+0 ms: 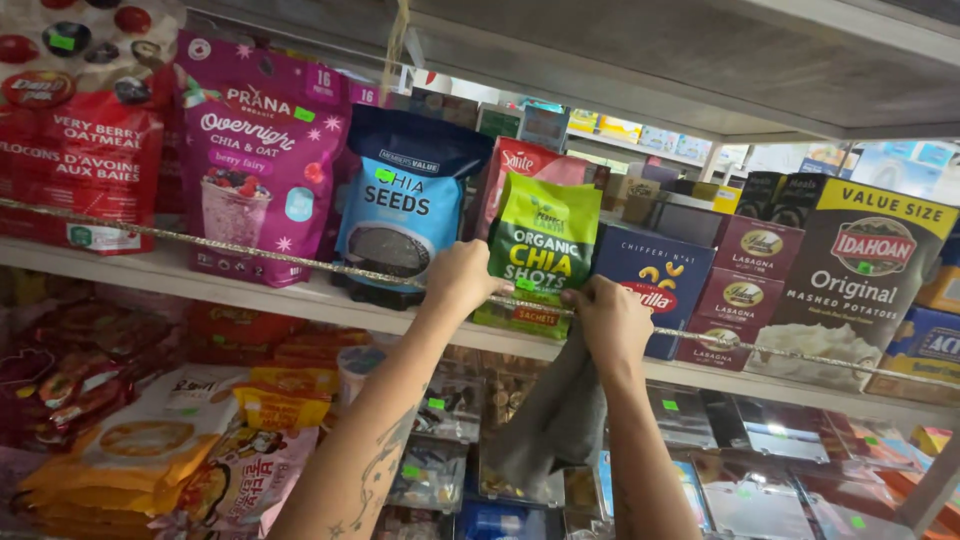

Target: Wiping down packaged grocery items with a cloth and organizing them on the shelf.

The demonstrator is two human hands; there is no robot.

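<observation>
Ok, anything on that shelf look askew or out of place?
The green pouch stands at the shelf's front edge, ahead of the row, gripped by the left hand and right hand. A grey cloth hangs from the right hand. The pink bag leans a little. No spills or damage visible.

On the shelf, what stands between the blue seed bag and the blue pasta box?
In the head view, a green pouch stands there, held by both hands, left hand and right hand, with a red bag behind it.
</observation>
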